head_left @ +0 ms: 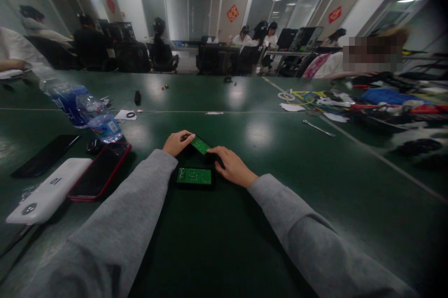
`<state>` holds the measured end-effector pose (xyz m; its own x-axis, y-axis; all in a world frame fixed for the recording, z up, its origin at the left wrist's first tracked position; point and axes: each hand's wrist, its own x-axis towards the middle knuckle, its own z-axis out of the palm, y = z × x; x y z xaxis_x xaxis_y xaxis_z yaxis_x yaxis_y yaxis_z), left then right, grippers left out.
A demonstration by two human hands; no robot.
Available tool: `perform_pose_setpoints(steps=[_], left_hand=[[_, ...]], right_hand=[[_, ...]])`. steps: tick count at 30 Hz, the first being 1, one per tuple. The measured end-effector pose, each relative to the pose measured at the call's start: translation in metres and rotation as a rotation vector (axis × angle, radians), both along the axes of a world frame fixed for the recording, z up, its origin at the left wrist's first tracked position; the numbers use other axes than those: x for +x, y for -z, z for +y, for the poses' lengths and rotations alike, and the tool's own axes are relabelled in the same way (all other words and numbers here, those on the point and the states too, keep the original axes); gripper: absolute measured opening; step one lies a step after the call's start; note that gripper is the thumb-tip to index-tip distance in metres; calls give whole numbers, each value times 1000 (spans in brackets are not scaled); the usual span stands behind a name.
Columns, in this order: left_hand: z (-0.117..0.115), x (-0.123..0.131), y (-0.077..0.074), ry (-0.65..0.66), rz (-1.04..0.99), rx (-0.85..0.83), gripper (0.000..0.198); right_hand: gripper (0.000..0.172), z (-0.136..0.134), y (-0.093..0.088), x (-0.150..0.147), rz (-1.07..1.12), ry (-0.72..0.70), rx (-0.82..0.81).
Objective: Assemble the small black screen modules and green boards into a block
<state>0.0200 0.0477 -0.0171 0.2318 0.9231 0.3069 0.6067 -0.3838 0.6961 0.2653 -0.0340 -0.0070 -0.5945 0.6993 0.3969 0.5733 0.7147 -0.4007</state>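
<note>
A green circuit board [199, 145] with a dark edge is held tilted above the table between my two hands. My left hand [178, 143] grips its left end, the thumb lying on top and the fingers curled behind. At the lower right corner, my right hand [231, 163] pinches the board with the index finger along its edge; the thumb sits lower, partly in shadow. Just below, nearer to me, a second green circuit board [194, 176] lies flat in a black case [196, 186] on the table. Neither hand touches that one.
On the green table [224, 242], a power bank [49, 190], a red-edged phone [101, 172], a dark phone [45, 155] and water bottles [101, 118] stand or lie left. A wrench [318, 128] and tangled cables [308, 97] lie right. Several people sit beyond.
</note>
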Motion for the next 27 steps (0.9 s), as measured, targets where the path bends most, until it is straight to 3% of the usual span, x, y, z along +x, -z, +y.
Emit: perform_pose_setpoints(steps=[16, 27], left_hand=[[-2, 0, -1, 15, 24, 10, 37], [3, 1, 3, 7, -52, -26, 44]], right_hand=[[49, 0, 1, 0, 1, 0, -13], [29, -10, -16, -5, 171, 97, 98]])
